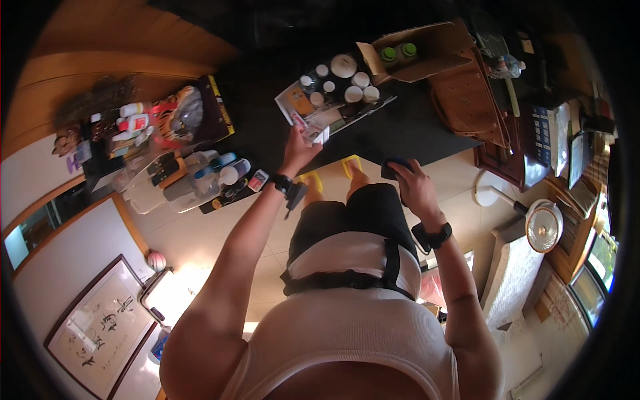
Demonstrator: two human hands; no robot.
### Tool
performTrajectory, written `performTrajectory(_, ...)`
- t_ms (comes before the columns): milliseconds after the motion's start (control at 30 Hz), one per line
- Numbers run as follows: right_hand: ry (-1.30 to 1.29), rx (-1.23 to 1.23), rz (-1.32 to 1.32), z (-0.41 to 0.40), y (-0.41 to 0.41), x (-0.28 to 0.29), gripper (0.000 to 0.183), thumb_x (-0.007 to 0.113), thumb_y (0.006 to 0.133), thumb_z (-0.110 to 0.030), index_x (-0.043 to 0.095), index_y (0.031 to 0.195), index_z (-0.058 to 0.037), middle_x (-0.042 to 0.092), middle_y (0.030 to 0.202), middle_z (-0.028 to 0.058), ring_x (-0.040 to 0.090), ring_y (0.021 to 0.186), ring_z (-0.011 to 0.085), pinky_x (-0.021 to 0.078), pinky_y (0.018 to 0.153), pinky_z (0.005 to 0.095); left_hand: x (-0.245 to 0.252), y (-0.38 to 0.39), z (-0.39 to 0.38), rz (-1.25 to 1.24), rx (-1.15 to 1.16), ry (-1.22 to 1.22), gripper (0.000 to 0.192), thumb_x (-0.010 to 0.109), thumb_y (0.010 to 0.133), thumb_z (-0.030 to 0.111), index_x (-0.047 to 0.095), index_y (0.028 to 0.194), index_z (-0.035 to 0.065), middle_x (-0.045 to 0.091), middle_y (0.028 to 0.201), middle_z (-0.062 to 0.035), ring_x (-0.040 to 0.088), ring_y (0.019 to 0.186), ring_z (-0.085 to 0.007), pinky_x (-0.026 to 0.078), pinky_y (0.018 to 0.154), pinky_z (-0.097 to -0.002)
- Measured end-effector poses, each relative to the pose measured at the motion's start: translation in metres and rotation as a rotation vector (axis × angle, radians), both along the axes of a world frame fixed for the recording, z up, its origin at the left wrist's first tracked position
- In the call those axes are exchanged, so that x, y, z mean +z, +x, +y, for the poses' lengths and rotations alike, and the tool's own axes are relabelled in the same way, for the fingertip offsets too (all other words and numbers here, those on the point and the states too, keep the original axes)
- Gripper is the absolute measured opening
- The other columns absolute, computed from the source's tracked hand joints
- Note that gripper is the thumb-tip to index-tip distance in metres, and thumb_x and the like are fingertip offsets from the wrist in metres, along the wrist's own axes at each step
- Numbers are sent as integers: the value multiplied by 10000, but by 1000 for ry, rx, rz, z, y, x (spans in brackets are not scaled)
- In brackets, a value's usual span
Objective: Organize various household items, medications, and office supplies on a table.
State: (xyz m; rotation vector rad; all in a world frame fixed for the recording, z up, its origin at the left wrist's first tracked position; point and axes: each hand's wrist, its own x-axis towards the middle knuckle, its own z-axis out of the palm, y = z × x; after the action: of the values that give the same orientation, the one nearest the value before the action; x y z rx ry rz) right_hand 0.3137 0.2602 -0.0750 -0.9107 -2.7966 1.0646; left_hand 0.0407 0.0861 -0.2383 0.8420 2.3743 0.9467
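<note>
My left hand [299,154] reaches the near left corner of a shallow tray [283,102] on the black tabletop [410,131]. Its fingers lie by small packages at the tray's edge; whether they grip the tray or a package is unclear. Inside the tray stand several white-capped bottles [353,94], a larger round white lid [344,66] and an orange box [300,101]. To the right, beyond the table's near edge, my right hand [415,187] holds a small dark object [391,170], perhaps a folded cloth. Its far side is in shadow.
An open cardboard box [435,52] with green-capped bottles stands behind the tray, beside a brown leather bag [467,97]. Bottles and clear plastic containers [175,192] crowd the left. A white fan [544,227] stands at right. My feet are in yellow slippers [351,165].
</note>
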Motion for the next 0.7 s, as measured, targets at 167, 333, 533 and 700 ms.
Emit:
performTrajectory(167, 20, 90, 66, 2, -47, 13, 334, 606, 900, -87, 666, 1215, -180, 596, 1097, 150, 654, 731, 370, 558, 654, 442, 49, 5, -43, -629, 104, 47, 412, 750, 777, 16, 487, 1093, 41, 598, 971, -35, 617, 857, -110, 539, 748, -256)
performTrajectory(333, -83, 210, 195, -14, -94, 40, 365, 642, 876, -90, 660, 1229, -183, 607, 1122, 139, 670, 760, 357, 566, 663, 415, 124, 24, -61, -439, -48, 254, 532, 733, 759, -61, 515, 1239, 14, 606, 1149, -112, 637, 1057, -210, 544, 890, -321)
performTrajectory(533, -112, 362, 418, -54, -132, 53, 367, 626, 897, -89, 643, 1251, -185, 617, 1084, 139, 672, 768, 365, 567, 651, 421, 181, 41, -61, -189, -16, 315, 623, 671, 755, -132, 543, 1347, 15, 602, 1296, -116, 617, 1173, -205, 532, 961, -314)
performTrajectory(700, -85, 287, 408, -48, -138, 40, 353, 616, 899, -86, 644, 1240, -173, 616, 1060, 137, 669, 717, 364, 563, 616, 434, 207, 40, -64, -224, 21, 470, 611, 658, 725, -162, 591, 1302, 27, 624, 1291, -117, 620, 1179, -209, 523, 965, -316)
